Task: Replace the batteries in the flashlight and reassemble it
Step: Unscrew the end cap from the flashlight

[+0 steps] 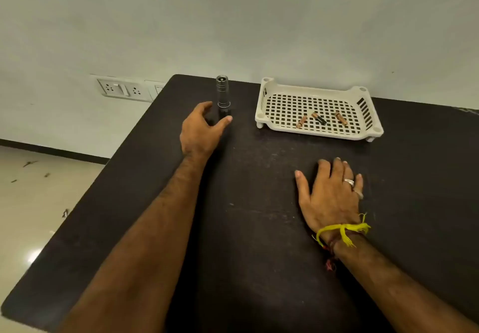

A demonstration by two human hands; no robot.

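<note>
Matt table (pixel 259 229) (glossy metal flashlight (pixel 223 94))

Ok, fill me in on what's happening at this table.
A person is starting a battery swap on a flashlight, which stands upright near the far edge of the dark table. The left hand is at its base, thumb and fingers spread on either side, not clearly gripping yet. The right hand lies flat on the table, holding nothing. Three batteries lie in the white slotted tray to the right. The flashlight looks unopened.
</note>
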